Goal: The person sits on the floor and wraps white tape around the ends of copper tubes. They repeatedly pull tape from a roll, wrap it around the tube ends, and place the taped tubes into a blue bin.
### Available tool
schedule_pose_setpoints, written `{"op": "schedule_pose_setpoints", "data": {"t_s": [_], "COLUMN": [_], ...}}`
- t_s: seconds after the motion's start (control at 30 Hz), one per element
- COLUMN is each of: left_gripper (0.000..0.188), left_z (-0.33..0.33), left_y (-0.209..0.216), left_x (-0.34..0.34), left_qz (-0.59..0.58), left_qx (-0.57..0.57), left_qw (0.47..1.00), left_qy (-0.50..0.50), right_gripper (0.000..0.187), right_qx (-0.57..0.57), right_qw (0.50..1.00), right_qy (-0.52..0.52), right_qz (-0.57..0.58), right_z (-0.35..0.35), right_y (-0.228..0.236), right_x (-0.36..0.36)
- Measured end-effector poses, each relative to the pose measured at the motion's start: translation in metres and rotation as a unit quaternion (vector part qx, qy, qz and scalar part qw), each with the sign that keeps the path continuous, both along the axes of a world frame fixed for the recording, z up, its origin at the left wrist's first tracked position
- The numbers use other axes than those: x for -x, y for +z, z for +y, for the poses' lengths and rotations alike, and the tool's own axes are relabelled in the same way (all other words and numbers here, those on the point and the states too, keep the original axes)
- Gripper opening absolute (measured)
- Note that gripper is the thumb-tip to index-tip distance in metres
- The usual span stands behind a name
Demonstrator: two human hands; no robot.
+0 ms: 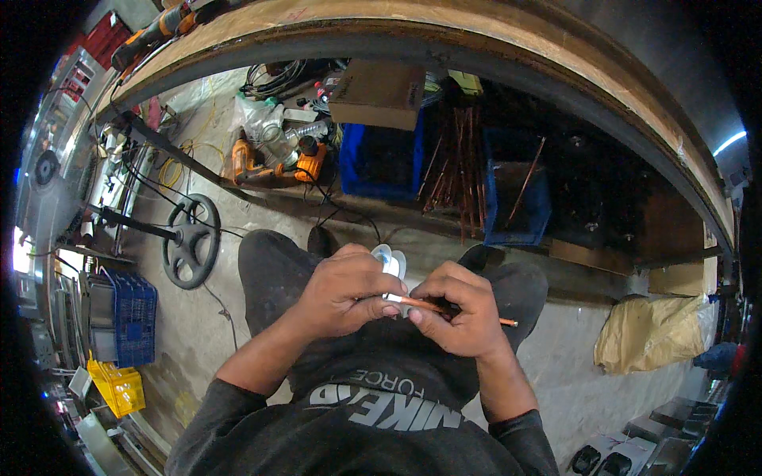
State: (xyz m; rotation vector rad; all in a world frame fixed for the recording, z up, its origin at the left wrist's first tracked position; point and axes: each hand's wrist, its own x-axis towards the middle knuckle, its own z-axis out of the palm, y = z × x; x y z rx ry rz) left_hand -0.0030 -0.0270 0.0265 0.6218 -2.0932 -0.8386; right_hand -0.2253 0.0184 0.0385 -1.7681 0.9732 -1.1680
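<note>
In front of my lap, my right hand is closed around a thin copper tube. The tube's far end pokes out to the right, past my fingers. White tape sits at its left end, where the thumb and fingers of my left hand pinch. A white tape spool with round flanges shows just beyond my left fingers. My left hand appears to hold it too, but its grip on the spool is partly hidden.
A wooden-edged bench arches ahead. Beneath it are a blue bin, several copper rods, a cardboard box and an orange power drill. A black handwheel stands left; a brown paper sack lies right.
</note>
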Motion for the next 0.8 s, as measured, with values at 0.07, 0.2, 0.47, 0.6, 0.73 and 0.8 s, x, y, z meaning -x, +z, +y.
{"op": "schedule_pose_setpoints", "data": {"t_s": [0.07,0.2,0.47,0.6,0.73,0.8], "left_gripper": [0.027,0.029,0.029,0.032,0.031,0.030], "left_z": [0.003,0.002,0.000,0.000,0.003,0.004], "left_y": [0.003,0.005,0.013,0.012,0.015,0.016], "left_x": [-0.001,-0.001,-0.002,-0.002,-0.003,-0.002], "left_qz": [-0.005,0.001,-0.013,-0.005,-0.007,-0.008], "left_qx": [0.012,0.009,-0.006,0.015,-0.008,-0.011], "left_qw": [1.000,0.999,1.000,0.998,0.999,0.998], "left_qy": [0.018,0.050,-0.018,-0.054,-0.053,-0.057], "right_gripper": [0.013,0.015,0.013,0.012,0.012,0.014], "right_qx": [0.009,0.008,-0.005,-0.012,-0.027,-0.038], "right_qw": [1.000,1.000,0.999,0.997,0.995,0.992], "right_qy": [-0.003,-0.018,0.032,0.065,0.099,0.117], "right_qz": [0.003,0.016,-0.020,-0.035,-0.022,-0.026], "right_z": [0.000,0.001,0.004,0.002,0.000,-0.001], "right_y": [0.003,-0.007,-0.012,-0.008,-0.002,-0.003], "right_x": [-0.002,-0.003,-0.001,0.004,0.009,0.010]}}
